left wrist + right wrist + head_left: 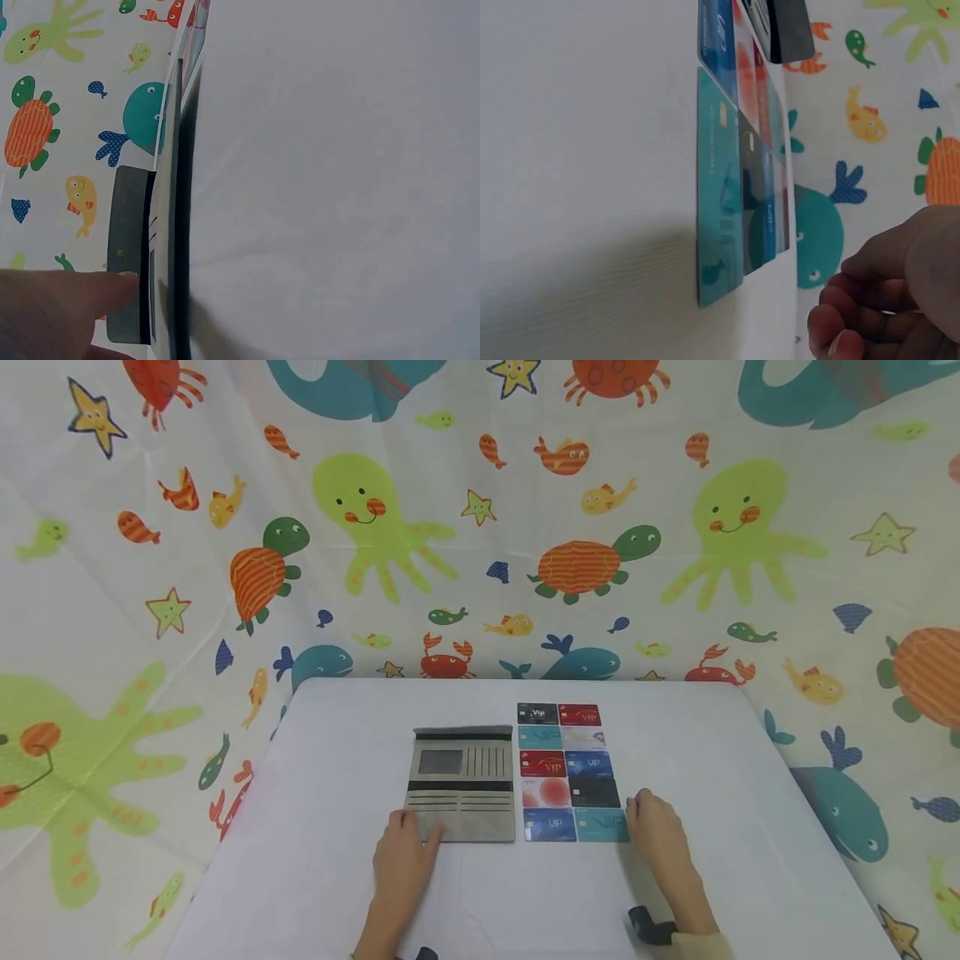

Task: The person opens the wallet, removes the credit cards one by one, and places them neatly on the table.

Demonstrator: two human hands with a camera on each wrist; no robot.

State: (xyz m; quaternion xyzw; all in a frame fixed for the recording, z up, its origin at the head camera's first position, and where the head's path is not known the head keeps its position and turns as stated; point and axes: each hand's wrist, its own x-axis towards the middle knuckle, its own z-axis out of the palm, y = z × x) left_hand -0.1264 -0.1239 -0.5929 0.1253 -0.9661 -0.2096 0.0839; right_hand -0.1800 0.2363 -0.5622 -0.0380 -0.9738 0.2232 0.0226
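Observation:
A grey card wallet (477, 827) lies unfolded on the table, showing its slots and a dark window pocket. My left hand (405, 860) rests at its lower left corner, thumb on the near panel and fingers along the left edge. In the left wrist view, a finger (112, 291) overlaps the wallet's raised dark flap (129, 225). Right of the wallet, several cards lie in two columns. My right hand (660, 835), fingers loosely curled and holding nothing, is beside the teal VIP card (600, 827) at the near right corner; that card (718, 187) also shows in the right wrist view.
The white table (337, 760) carries the wallet and cards. Behind it hangs a cloth (480, 635) printed with sea animals. Among the cards are a black card (595, 792), a red one (543, 764) and a blue one (550, 825). A black strap (651, 928) crosses my right wrist.

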